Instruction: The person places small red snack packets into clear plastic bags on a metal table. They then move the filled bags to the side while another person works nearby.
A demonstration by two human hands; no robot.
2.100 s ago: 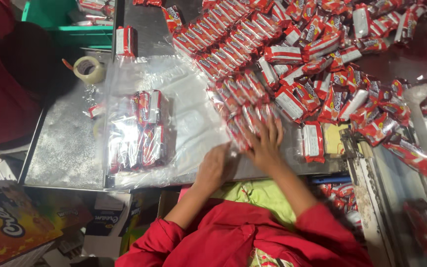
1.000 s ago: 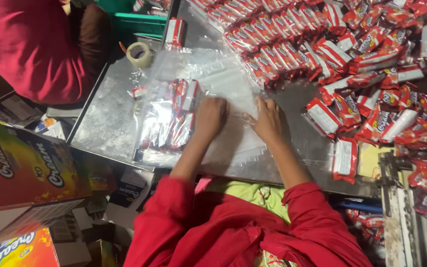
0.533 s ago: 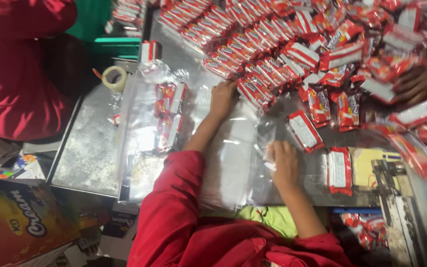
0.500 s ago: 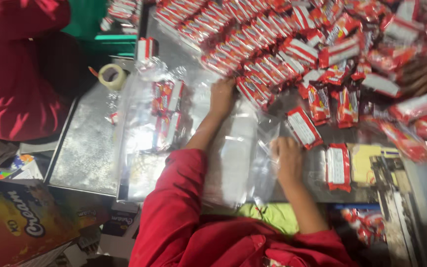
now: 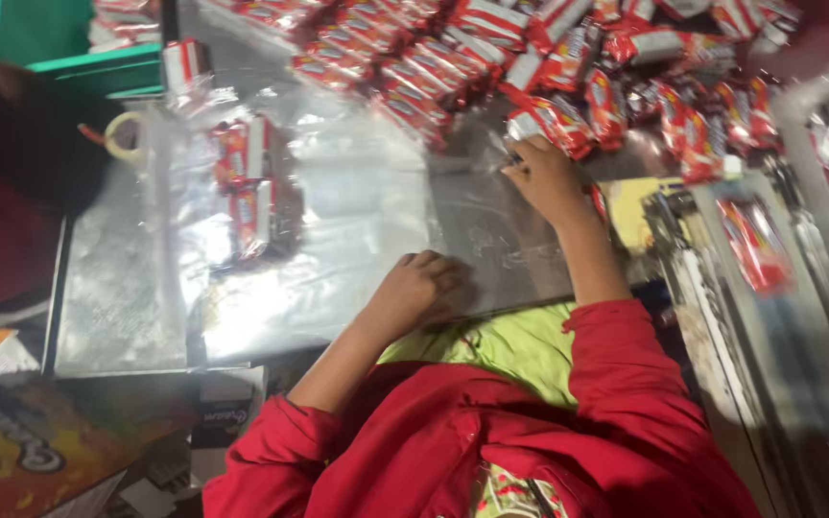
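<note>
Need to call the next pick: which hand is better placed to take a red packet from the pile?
Right hand: its fingers already touch a red packet at the pile's edge. Left hand rests curled on the clear plastic bag, apart from the pile.

Red-and-white snack packs (image 5: 549, 123), clear plastic bags (image 5: 338, 201)
Sleeves (image 5: 616, 374) red, cloth (image 5: 501, 345) lime green, tabletop (image 5: 112, 288) silvery grey, crate (image 5: 79, 58) green, tape roll (image 5: 125, 136) pale yellow, carton (image 5: 40, 451) orange-yellow.

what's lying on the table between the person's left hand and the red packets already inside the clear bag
Only clear plastic bag, lying flat on the metal table. No packets lie between the left hand and the bagged red packets, as the head view shows.
</note>
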